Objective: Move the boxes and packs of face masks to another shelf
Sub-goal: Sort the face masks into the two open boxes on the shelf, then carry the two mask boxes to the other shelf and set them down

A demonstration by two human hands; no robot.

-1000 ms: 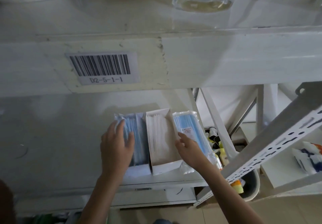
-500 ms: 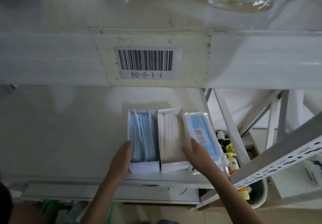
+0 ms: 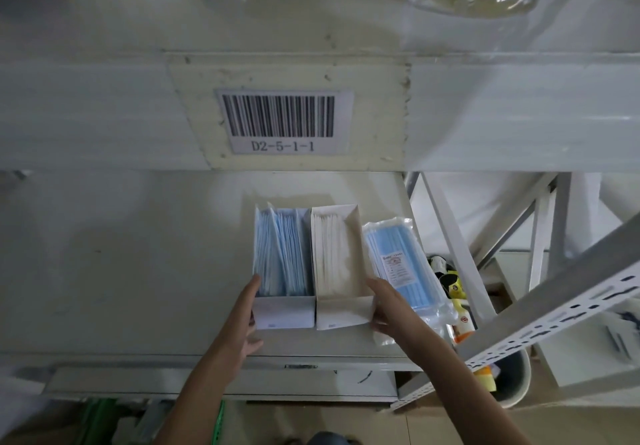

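Boxes of face masks sit side by side on the lower shelf (image 3: pixel 138 271), near its front right corner: the blue-mask box (image 3: pixel 282 268) on the left, the white-mask box (image 3: pixel 337 264) touching it on the right. A sealed mask pack (image 3: pixel 398 268) lies just beside the white box, at the shelf's right edge. All three run with their long axes front to back, short ends facing me.

My left hand (image 3: pixel 244 320) lies flat against the outer left wall of the blue box, near its front corner; thumb up along the wall, the other fingers (image 3: pixel 254 344) curl below, on the shelf. My right hand (image 3: pixel 384 309) presses the outer right wall of the white box at its front corner, wedged between that box and the pack. Neither hand closes round anything: both are open, palms turned inward, bracketing the pair from outside.

So the two boxes lie between the hands, each hand nearest its own box. I judge the next move as a squeeze inward and a lift or draw toward me of both boxes as one block. Grip sits only at the near ends, so the far ends may sag or splay apart. The pack stays outside the right hand; it likely needs a separate trip.

Barcode label (image 3: pixel 284 121) on the beam above reads D2-5-1-1.
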